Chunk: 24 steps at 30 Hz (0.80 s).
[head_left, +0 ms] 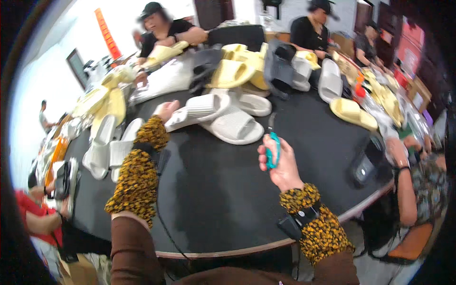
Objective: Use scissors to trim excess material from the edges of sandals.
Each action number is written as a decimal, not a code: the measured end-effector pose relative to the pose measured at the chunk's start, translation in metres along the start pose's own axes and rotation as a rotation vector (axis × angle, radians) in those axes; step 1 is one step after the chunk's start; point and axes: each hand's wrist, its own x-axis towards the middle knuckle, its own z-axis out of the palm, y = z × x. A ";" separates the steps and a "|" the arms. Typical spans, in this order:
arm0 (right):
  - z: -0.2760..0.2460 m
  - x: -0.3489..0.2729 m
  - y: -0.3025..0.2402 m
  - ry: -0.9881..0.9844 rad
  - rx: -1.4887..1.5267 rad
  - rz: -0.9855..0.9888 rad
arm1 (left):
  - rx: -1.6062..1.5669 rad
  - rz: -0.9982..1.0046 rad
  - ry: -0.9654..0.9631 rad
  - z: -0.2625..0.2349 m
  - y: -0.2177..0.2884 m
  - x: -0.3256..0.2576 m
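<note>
My left hand (pixel 166 110) reaches across the table and closes on the near-left end of a light grey slipper (pixel 202 107); its fingertips are partly hidden and blurred. That slipper rests partly over another grey slipper (pixel 233 127). In my right hand (pixel 283 164) are teal-handled scissors (pixel 272 151), held upright over the table with the metal blades pointing away from me. A further grey slipper (pixel 256 103) lies behind the two. Patterned yellow-and-black sleeve covers wrap both my forearms.
The black table (pixel 213 199) carries yellow slippers (pixel 232 71), dark slippers (pixel 279 66) and grey slippers (pixel 102 147) around its far and left sides. A dark device (pixel 365 161) lies at right. Co-workers sit across and at both sides. A cable hangs by my left arm.
</note>
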 end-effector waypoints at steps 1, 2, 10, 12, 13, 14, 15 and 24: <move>0.004 0.000 0.002 -0.011 0.010 0.012 | 0.073 -0.018 -0.071 -0.005 -0.006 -0.004; -0.010 -0.001 -0.003 0.047 -0.028 -0.011 | 0.489 0.272 -0.224 0.022 0.040 -0.011; -0.008 -0.011 -0.011 0.047 -0.108 -0.100 | -0.595 0.239 -0.014 0.114 0.155 -0.038; 0.007 -0.012 -0.007 0.016 -0.098 -0.095 | -0.555 0.307 0.124 0.139 0.153 -0.022; 0.018 -0.012 -0.001 -0.018 -0.081 -0.123 | -0.455 0.244 0.221 0.140 0.145 -0.021; 0.019 -0.010 0.000 -0.023 -0.076 -0.166 | -0.451 0.294 0.101 0.139 0.152 -0.021; 0.017 -0.009 -0.001 -0.019 -0.080 -0.164 | -0.456 0.353 -0.025 0.139 0.169 -0.022; 0.014 -0.012 -0.018 0.109 -0.010 -0.449 | -0.330 0.478 -0.159 0.174 0.257 -0.059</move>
